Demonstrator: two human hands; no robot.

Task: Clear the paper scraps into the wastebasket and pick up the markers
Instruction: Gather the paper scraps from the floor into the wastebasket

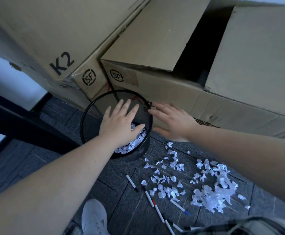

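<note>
Head view, scraps being cleared. The left hand, fingers spread wide and holding nothing, hovers over the mouth of the black mesh wastebasket, which stands on the carpeted floor against the cardboard boxes and already holds a layer of white scraps. The right hand, likewise flat, wide and empty, lies just beside the rim at the basket's 3 o'clock. Most paper scraps remain on the floor at the basket's 4 to 5 o'clock; the markers lie at its 5 to 6 o'clock (one black-capped marker sits apart, nearer the basket). Judged step: return for another load. Done well, both hands would cup the heap from opposite sides, rake inward, and lift low over the rim so loose flakes fall inside; markers are best kept out of the sweep.
</note>
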